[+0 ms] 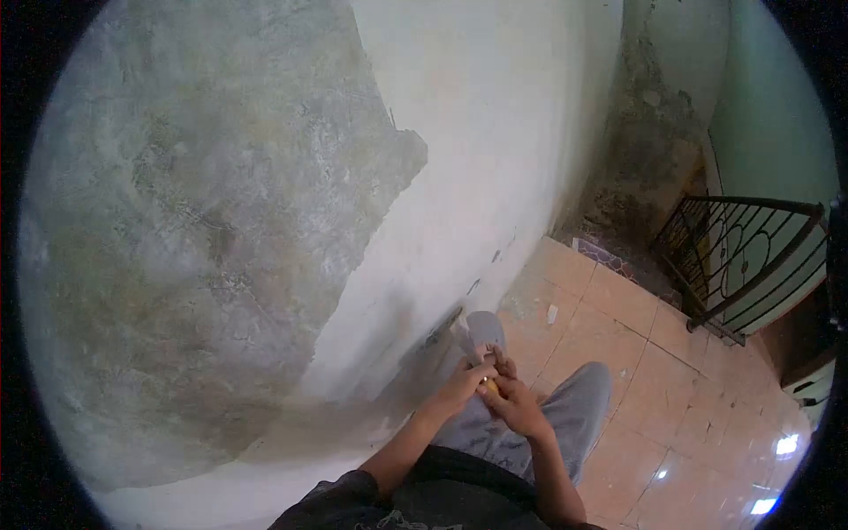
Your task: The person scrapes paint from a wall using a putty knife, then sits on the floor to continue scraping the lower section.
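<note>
My left hand (461, 385) and my right hand (512, 402) meet low in the head view, in front of my grey trouser legs. Both close around a small tool with a yellow handle (491, 386), only a sliver of which shows between the fingers. A pale flat blade (463, 333) seems to stick out from the hands toward the base of the wall; it is too small to tell for sure. The hands are just off the wall's foot, near a dark scuffed patch.
A big curved wall fills the left: bare grey plaster (203, 221) beside smooth white skim (477, 132). Peach floor tiles (671, 397) spread to the right. A black metal railing (751, 256) stands at the far right, with a stained corner behind it.
</note>
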Motion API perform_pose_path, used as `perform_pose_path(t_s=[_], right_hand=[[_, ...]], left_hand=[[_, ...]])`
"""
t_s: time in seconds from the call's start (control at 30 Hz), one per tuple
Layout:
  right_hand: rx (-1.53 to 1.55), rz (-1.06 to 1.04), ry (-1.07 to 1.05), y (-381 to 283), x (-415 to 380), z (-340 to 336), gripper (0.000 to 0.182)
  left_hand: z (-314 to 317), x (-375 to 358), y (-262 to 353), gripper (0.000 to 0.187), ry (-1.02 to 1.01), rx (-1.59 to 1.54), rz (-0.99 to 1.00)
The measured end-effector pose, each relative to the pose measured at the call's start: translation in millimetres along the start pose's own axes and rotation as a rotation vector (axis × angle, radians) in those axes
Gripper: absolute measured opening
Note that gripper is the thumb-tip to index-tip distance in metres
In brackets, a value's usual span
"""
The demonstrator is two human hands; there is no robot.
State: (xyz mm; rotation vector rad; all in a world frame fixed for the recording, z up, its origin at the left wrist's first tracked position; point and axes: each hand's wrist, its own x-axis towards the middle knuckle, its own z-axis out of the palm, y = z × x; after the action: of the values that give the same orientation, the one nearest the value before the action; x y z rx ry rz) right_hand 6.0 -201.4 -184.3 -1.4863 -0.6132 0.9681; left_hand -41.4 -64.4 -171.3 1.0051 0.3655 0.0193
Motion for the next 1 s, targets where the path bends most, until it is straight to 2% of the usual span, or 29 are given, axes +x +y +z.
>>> perform_pose_path(t_s=[0.03, 0.07, 0.1, 0.13, 0.2, 0.23, 0.3, 0.43, 0.5, 0.53, 0.6, 0.67, 0.73, 0.8, 0.93, 1.0], right_hand=[[0.003, 0.008, -0.001, -1.9, 4.4, 1.5, 0.027], [-0.050, -0.105, 0.062, -3.5, 10.3, 4.6, 0.024], [-0.105, -0.223, 0.126, -7.8, 17.4, 8.0, 0.021], [-0.110, -0.225, 0.128, -17.7, 25.3, 14.2, 0.021], [-0.105, -0.624, 0.459, -43.0, 37.7, 30.1, 0.024], [-0.112, -0.625, 0.461, -57.0, 40.0, 30.4, 0.024], [-0.258, -0.529, 0.463, -87.4, 42.9, 30.4, 0.036], [-0.261, -0.599, 0.411, -135.0, 62.6, 29.6, 0.042], [-0.301, -0.427, 0.352, -157.3, 68.0, 29.8, 0.041], [-0.306, -0.427, 0.361, -160.3, 77.9, 29.8, 0.041], [-0.435, -0.783, 0.490, -163.3, 97.9, 31.1, 0.041], [-0.427, -0.733, 0.487, -173.9, 106.8, 33.9, 0.040], [-0.412, -0.685, 0.481, -186.2, 110.5, 35.4, 0.040], [-0.412, -0.600, 0.443, -196.7, 108.3, 37.1, 0.041], [-0.324, -0.579, 0.445, -208.6, 105.2, 34.4, 0.041], [-0.313, -0.552, 0.443, -219.0, 106.1, 33.5, 0.039]], left_hand=[[3.6, -0.4, 13.3, 0.020, 0.004, 0.051, -0.001], [4.2, 1.7, 23.2, 0.023, 0.007, 0.101, 0.000], [-1.2, 9.2, 28.1, 0.026, -0.123, 0.059, 0.060], [-2.5, 13.8, 35.5, 0.026, -0.127, 0.058, 0.063], [-5.4, 22.4, 48.7, 0.038, -0.070, 0.151, 0.206], [-0.5, 24.1, 60.3, 0.038, -0.075, 0.146, 0.208], [13.2, 20.3, 86.6, 0.044, 0.009, 0.259, 0.438], [18.5, 24.3, 132.9, 0.046, -0.024, 0.187, 0.509], [19.9, 29.9, 147.3, 0.046, -0.056, 0.145, 0.515], [20.4, 34.1, 155.1, 0.046, -0.083, 0.112, 0.523], [17.2, 45.3, 168.8, 0.041, -0.078, 0.118, 0.517], [14.9, 55.7, 181.5, 0.045, -0.042, 0.136, 0.506], [23.0, 56.4, 201.2, 0.042, -0.014, 0.057, 0.469], [21.9, 57.0, 211.7, 0.033, -0.091, 0.011, 0.418], [31.8, 59.5, 219.5, 0.027, -0.016, -0.027, 0.376], [35.2, 60.8, 227.4, 0.025, -0.066, -0.061, 0.359]])
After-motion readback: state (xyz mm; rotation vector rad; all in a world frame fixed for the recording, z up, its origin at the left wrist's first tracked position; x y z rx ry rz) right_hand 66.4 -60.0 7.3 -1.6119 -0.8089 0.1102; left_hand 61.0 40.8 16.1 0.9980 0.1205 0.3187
